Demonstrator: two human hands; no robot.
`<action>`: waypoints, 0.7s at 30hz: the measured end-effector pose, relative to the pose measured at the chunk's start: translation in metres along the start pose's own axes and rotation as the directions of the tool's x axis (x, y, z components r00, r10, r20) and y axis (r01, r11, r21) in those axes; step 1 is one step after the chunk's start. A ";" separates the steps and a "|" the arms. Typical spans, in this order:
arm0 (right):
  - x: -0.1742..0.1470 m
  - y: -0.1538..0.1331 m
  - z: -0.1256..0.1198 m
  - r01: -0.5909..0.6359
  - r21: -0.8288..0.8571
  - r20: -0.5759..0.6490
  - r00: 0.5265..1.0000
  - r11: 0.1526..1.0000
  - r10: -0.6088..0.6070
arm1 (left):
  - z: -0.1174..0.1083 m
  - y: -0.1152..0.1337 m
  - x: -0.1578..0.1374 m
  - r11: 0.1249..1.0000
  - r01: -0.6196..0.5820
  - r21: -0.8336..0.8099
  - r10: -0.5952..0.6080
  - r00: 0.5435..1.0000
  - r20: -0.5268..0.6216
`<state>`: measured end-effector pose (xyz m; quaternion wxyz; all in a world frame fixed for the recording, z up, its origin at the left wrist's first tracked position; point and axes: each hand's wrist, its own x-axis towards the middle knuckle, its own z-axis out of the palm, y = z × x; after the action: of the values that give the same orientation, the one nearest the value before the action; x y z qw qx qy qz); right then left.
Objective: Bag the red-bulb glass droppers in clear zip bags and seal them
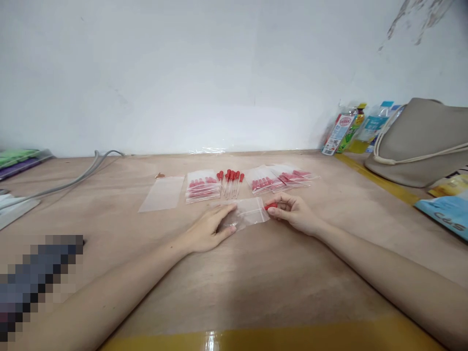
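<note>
Where left hand (210,229) lies: zip bag (251,212), likely limp; hold unclear.
Right hand (292,213): pinching red-topped dropper (270,206), likely light; head suits gripping.

So your left hand (210,228) has a clear zip bag (250,213) between thumb and fingers, and your right hand (297,213) pinches something red (271,206) at the far end. Just beyond, loose red-topped sticks (233,176) sit beside a filled-bag stack (203,189).
</note>
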<state>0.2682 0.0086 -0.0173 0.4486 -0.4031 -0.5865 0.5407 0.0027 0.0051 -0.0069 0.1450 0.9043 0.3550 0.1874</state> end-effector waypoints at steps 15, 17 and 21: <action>0.011 -0.003 -0.011 -0.057 -0.100 0.180 0.981 0.993 0.075 | -0.010 -0.002 0.000 0.995 -0.008 -0.103 0.010 1.000 0.023; 0.012 -0.003 -0.017 -0.055 -0.163 0.210 0.974 0.985 0.089 | -0.011 -0.005 0.000 0.991 -0.055 -0.121 0.056 0.998 0.006; 0.010 0.000 -0.016 -0.103 -0.181 0.135 0.982 0.978 0.128 | -0.012 -0.005 0.000 0.983 -0.105 -0.149 0.110 0.993 0.029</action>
<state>0.2806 0.0221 -0.0158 0.3353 -0.4334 -0.6382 0.5408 -0.0054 0.0104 0.0014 0.2075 0.9124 0.2882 0.2036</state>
